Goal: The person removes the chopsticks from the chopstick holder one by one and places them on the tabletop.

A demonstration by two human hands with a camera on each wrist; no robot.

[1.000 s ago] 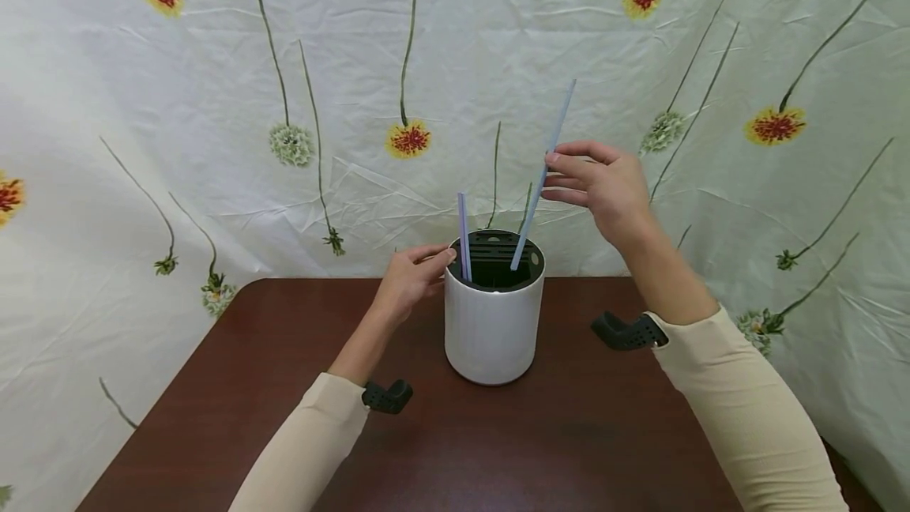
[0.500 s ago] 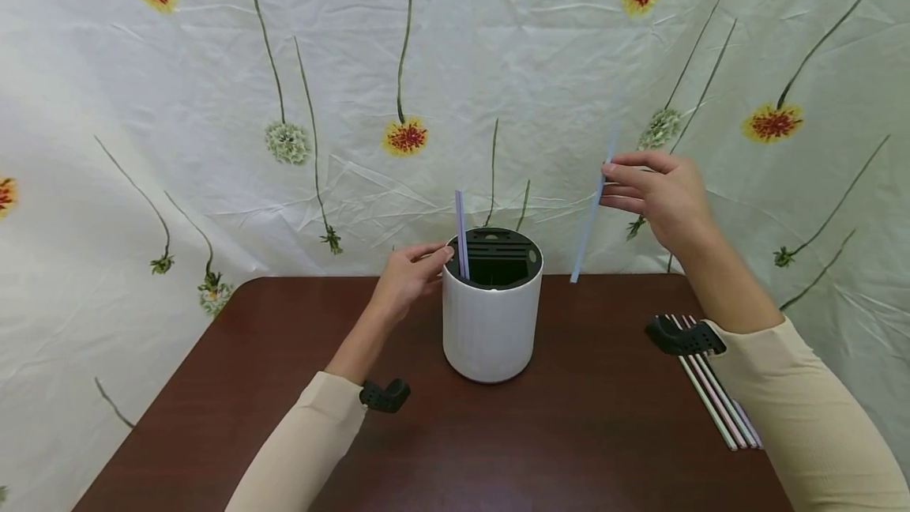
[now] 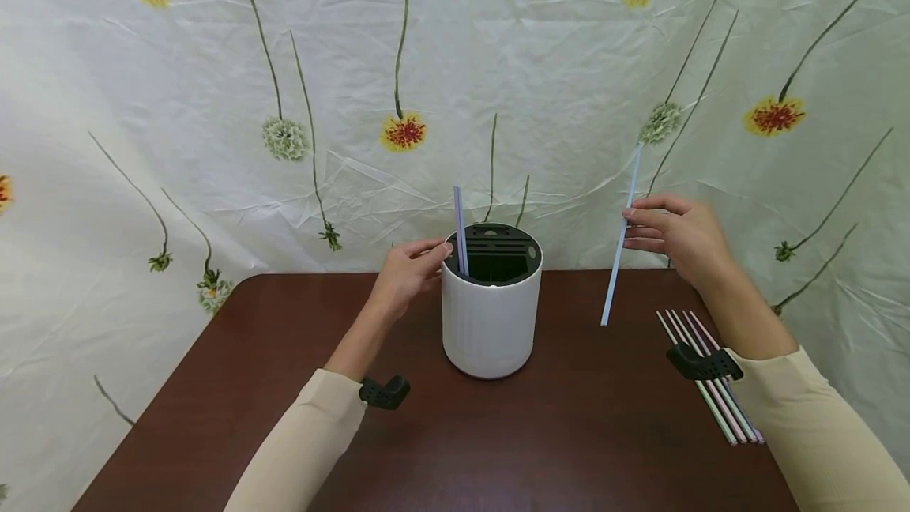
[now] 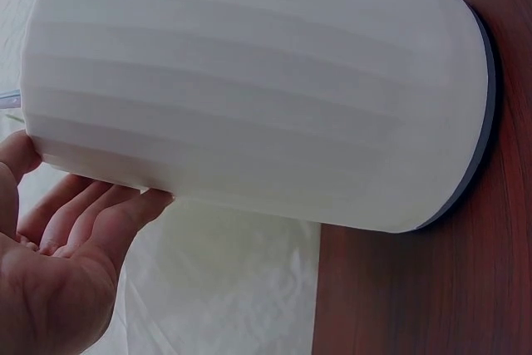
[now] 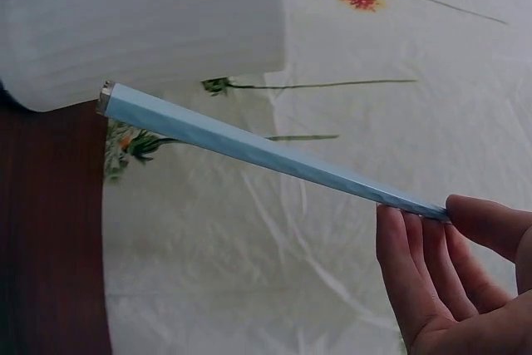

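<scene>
A white ribbed holder [image 3: 490, 322] with a dark slotted insert stands mid-table, one lilac straw [image 3: 460, 231] upright in it. My left hand [image 3: 411, 271] rests against the holder's left side near the rim, fingers straight along the wall [image 4: 91, 222]. To the right of the holder, above the table, my right hand [image 3: 675, 235] pinches a light blue straw [image 3: 621, 243] near its middle; the straw hangs nearly upright. In the right wrist view the blue straw [image 5: 266, 151] runs from my fingertips [image 5: 416, 239] toward the holder [image 5: 141, 22].
Several pink, green and lilac straws [image 3: 711, 385] lie side by side on the brown table [image 3: 498, 441] near its right edge, partly under my right wrist. A flower-print cloth [image 3: 355, 62] hangs behind and to both sides.
My right hand has lifted the blue straw out of the holder and carried it right and downward. The left hand stays against the holder.
</scene>
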